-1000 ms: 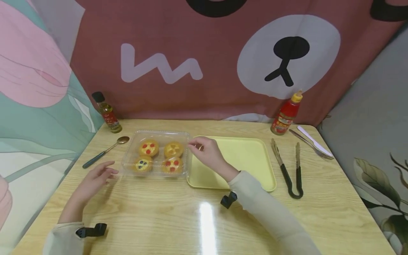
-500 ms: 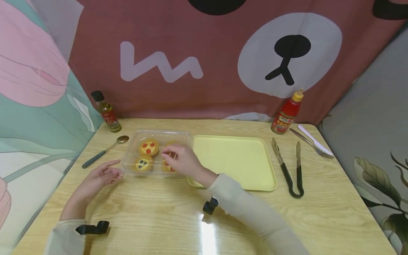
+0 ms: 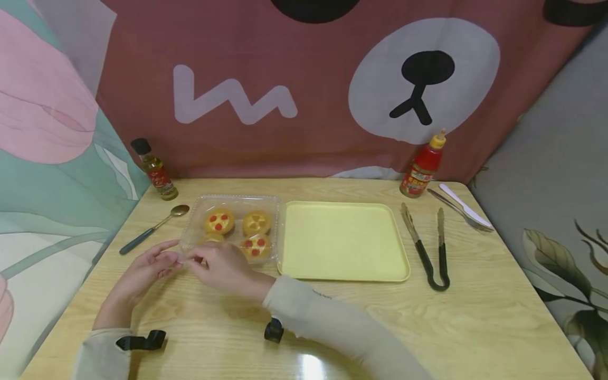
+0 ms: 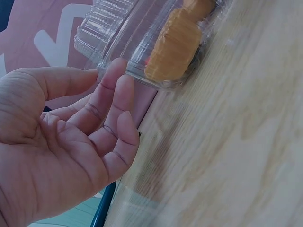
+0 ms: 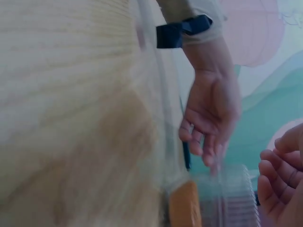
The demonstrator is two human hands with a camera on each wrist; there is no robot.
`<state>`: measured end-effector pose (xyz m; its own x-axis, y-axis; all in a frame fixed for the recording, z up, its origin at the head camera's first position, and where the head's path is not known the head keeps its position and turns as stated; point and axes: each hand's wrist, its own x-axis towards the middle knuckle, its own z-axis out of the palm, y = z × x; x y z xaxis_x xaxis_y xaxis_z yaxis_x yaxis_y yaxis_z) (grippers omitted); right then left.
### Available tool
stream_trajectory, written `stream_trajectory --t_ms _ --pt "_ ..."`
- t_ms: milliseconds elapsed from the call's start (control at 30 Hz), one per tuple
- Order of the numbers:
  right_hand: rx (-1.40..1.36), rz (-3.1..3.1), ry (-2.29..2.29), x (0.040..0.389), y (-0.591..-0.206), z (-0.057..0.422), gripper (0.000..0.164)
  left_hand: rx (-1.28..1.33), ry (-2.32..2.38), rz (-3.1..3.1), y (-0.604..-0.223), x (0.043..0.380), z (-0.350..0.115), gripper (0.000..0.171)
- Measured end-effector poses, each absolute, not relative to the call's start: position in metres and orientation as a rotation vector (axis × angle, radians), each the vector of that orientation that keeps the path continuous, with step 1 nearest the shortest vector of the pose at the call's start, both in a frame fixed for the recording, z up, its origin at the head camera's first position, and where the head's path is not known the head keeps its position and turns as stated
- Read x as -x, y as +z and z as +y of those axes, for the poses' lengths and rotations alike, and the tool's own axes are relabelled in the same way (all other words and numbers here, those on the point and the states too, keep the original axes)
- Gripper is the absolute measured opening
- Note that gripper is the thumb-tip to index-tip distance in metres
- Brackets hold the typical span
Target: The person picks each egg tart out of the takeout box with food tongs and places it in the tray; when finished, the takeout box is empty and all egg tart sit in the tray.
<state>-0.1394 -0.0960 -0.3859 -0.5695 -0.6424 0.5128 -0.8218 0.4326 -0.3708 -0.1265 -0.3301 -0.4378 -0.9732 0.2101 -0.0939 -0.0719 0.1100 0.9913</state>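
Note:
In the head view, my left hand (image 3: pixel 152 269) pinches the near-left corner of a clear plastic food box (image 3: pixel 187 232) between thumb and forefinger. The left wrist view shows this grip at the edge of the clear box (image 4: pixel 111 33), the other fingers loosely bent. My right hand (image 3: pixel 225 266) is over the box's front edge, close to the left fingertips. In the right wrist view, the right hand's fingers (image 5: pixel 279 177) are loosely bent with nothing seen between them. Inside the box sit several small round pastries, among them a red-dotted one (image 3: pixel 220 220); one is partly hidden by the right hand.
A yellow tray (image 3: pixel 344 240) lies right of the box, with tongs (image 3: pixel 429 253) beyond it. At the back stand an oil bottle (image 3: pixel 159 174) and a red sauce bottle (image 3: pixel 423 166). A spoon (image 3: pixel 157 227) lies at left; a fork and knife (image 3: pixel 467 208) lie at right.
My right hand has swept left, from the box's right edge across its top to the near-left corner. My left hand has moved slightly right onto that corner.

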Motion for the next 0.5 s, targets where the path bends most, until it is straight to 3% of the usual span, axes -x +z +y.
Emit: stream_trajectory --t_ms 500 --pt "-1.043 -2.648 0.768 0.130 -0.414 -0.146 0.024 -0.168 2.077 2.042 -0.437 0.126 -0.332 0.038"
